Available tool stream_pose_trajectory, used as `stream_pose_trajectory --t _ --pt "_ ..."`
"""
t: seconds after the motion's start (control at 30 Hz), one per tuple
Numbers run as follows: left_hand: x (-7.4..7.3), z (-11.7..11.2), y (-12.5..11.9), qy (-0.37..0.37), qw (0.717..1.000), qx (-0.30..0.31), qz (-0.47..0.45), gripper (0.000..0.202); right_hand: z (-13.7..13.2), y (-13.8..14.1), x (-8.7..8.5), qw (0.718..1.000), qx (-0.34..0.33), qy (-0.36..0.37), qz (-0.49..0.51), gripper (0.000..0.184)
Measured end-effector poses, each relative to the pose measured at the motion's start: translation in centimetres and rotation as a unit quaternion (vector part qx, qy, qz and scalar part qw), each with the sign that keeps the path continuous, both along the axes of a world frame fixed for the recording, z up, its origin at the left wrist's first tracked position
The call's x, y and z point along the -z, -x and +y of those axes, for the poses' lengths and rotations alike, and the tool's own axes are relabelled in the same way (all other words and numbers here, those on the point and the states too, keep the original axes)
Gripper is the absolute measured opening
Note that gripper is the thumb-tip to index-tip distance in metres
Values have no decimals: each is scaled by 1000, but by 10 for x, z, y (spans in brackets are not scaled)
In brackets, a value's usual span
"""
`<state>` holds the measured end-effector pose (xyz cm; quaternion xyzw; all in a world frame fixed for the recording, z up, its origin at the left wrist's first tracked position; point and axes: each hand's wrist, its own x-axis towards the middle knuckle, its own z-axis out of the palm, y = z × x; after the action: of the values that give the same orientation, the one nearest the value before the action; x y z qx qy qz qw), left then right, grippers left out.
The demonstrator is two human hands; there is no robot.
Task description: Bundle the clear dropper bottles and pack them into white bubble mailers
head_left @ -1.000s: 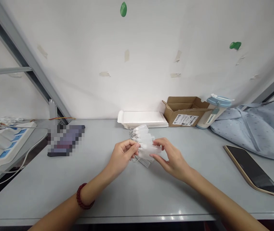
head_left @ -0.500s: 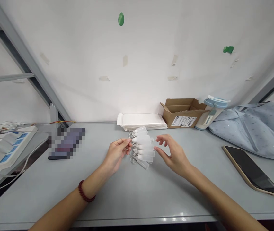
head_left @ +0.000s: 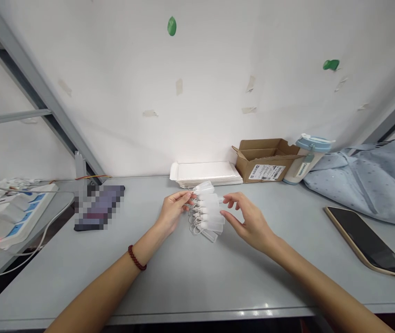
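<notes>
A row of several small translucent white plastic pieces with loops (head_left: 207, 212) lies on the grey table (head_left: 190, 273) at the centre. My left hand (head_left: 173, 209) touches the left side of the row near its far end, fingertips pinched at one of the pieces. My right hand (head_left: 246, 219) hovers at the right side of the row with its fingers spread and curved, close to the pieces, holding nothing. A dark red bead bracelet sits on my left wrist.
A stack of flat white cartons (head_left: 206, 173) lies at the wall, with an open cardboard box (head_left: 265, 159) and a blue-lidded cup (head_left: 306, 158) to its right. A blue cloth bag (head_left: 367, 185) and a tablet (head_left: 369, 240) are at right. Power strips (head_left: 6, 215) and a dark blurred object (head_left: 98, 208) are at left.
My right hand let go of the piece it was pinching and opened beside the row. My left hand moved up towards the far end of the row.
</notes>
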<state>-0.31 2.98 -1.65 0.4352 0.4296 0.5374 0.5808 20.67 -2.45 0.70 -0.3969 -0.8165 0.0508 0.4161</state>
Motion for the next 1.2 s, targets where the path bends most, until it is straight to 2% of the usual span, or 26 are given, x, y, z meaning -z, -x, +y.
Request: stream_pose_trajectory --t 0.47,0.63,0.77,1.0,1.2 --pt "6 4 -1 4 999 8 31 32 -1 3 -1 1000 -3 28 -2 20" --pt "2 1 -1 8 999 22 35 36 -1 1 -1 999 3 35 -2 19" --pt "-2 -2 -1 8 999 11 37 43 -1 -1 -1 999 5 36 -2 19" --pt "-2 -2 3 -35 993 -13 109 43 0 -5 -1 999 14 43 -7 19" --pt "-4 -1 6 -64 976 -39 205 34 1 -7 -1 999 19 37 -9 20"
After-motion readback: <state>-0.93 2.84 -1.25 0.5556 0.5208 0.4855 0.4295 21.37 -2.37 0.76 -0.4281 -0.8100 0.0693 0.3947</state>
